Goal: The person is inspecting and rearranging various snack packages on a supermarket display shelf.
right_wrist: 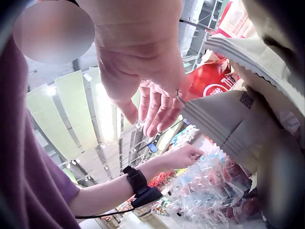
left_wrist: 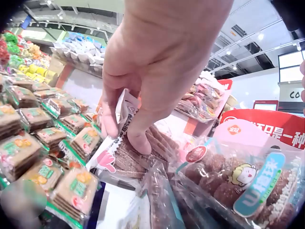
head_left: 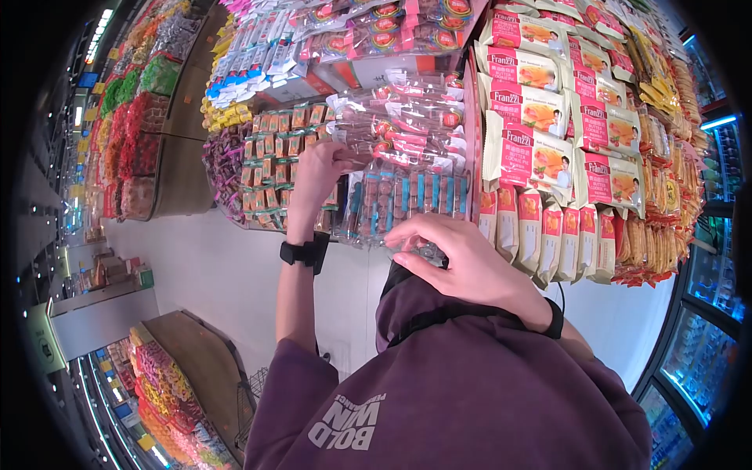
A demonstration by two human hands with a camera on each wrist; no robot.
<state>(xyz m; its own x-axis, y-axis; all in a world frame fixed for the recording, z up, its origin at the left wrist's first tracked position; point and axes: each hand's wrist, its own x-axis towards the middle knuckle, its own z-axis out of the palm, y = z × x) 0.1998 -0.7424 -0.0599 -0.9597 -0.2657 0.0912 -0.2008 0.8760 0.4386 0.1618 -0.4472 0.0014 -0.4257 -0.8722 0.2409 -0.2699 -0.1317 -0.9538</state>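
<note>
My left hand [head_left: 317, 176] reaches into the middle of the display. In the left wrist view its thumb and fingers pinch the upper edge of a clear packet of brown sugared strips [left_wrist: 125, 163], which has a white border with a pink mark. Beside that packet stand clear bags of brown sugar-coated balls [left_wrist: 209, 179] with blue labels. My right hand [head_left: 458, 254] hovers at the front of these bags, fingers relaxed and slightly bent. Nothing shows in its grasp in the right wrist view, where cream-coloured packets [right_wrist: 224, 119] lie close beside it.
Small square biscuit packs [head_left: 278, 149] fill the section to the left. Franzzi cookie packets [head_left: 529, 157] are stacked on the right behind a pink divider [head_left: 472, 117]. A raised tier of more packets [head_left: 384, 35] stands at the back. Another snack stand [head_left: 176, 384] is at lower left.
</note>
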